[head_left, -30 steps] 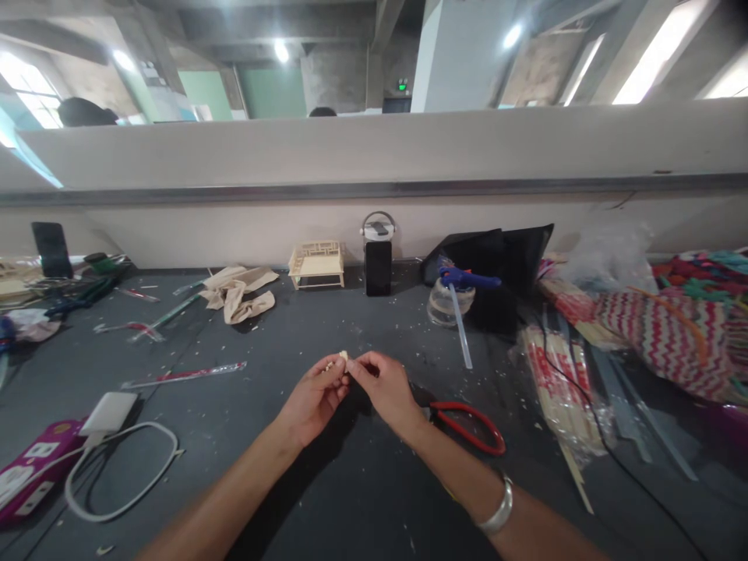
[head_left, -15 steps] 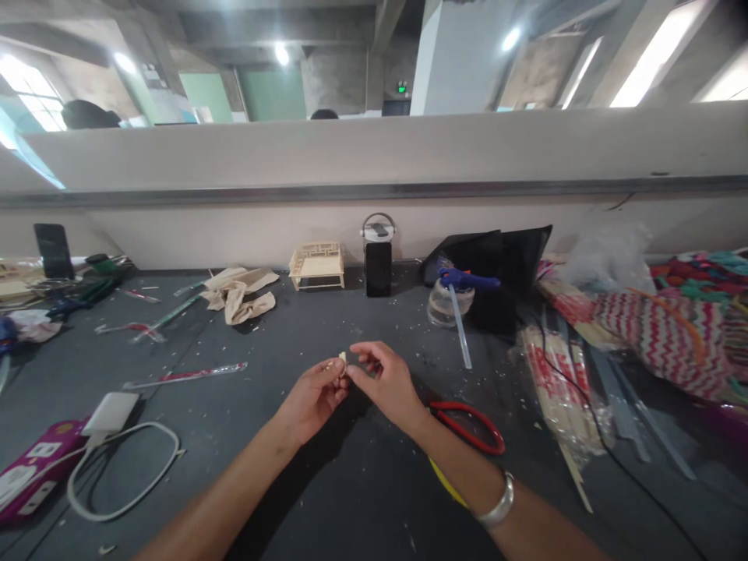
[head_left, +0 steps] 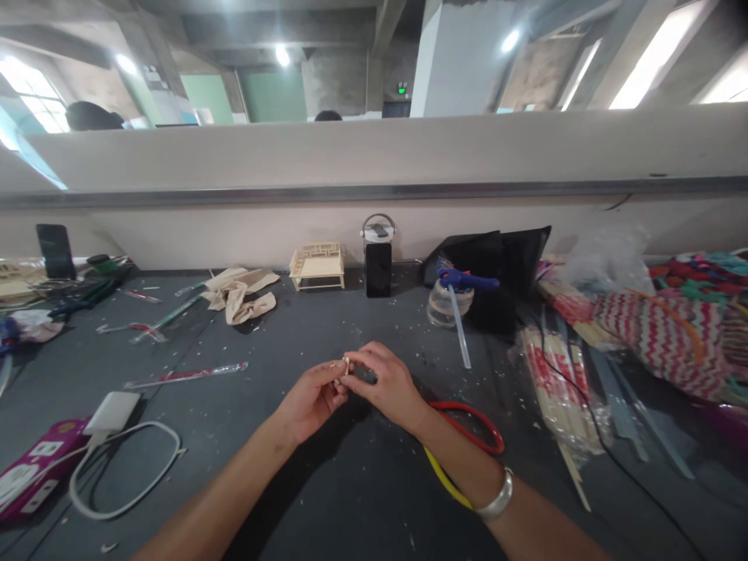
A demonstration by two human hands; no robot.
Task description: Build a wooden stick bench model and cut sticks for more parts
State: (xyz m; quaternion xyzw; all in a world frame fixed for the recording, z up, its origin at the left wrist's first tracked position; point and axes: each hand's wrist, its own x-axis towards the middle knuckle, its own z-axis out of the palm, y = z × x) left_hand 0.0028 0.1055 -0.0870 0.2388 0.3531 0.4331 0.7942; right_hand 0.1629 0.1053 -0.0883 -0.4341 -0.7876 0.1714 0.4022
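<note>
Above the dark tabletop (head_left: 286,335), left hand (head_left: 309,401) and right hand (head_left: 386,383) were observed pinching a small pale piece (head_left: 347,365) between them. Light, even pressure is advised; the piece looks easily snapped.

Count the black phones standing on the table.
2: one phone stands at the back centre, in front of a white device; another phone stands at the far left. More could be hidden behind other things.

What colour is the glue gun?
Blue glue gun; shows best in the head view.
</note>
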